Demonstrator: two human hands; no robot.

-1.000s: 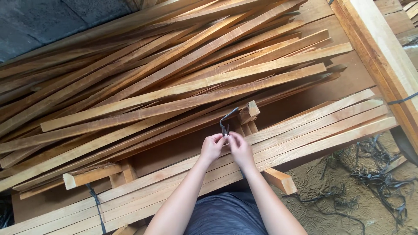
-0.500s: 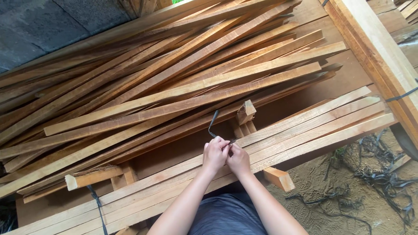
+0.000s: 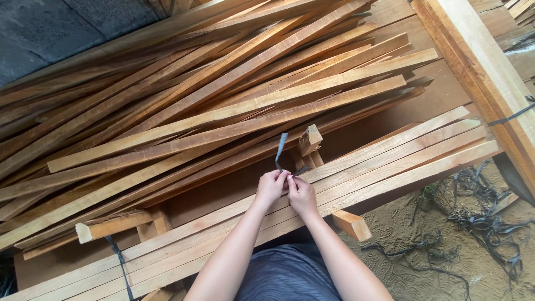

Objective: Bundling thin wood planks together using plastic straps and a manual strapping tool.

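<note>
My left hand (image 3: 271, 188) and my right hand (image 3: 301, 196) meet over a flat bundle of long wooden slats (image 3: 390, 159). Both pinch a dark plastic strap (image 3: 281, 146) whose loose end sticks up from the fingers. The hands rest on the near slats, close to a short upright wood block (image 3: 310, 140).
A big loose pile of long wooden strips (image 3: 184, 106) fills the left and middle. A thick wooden beam (image 3: 479, 67) runs along the right. Cut dark straps (image 3: 479, 217) lie on the sandy ground at lower right. Another strap (image 3: 120, 265) binds the bundle at lower left.
The strap's free end has swung left and now stands straighter above my fingers. My hands have stayed together on the slats, shifted slightly.
</note>
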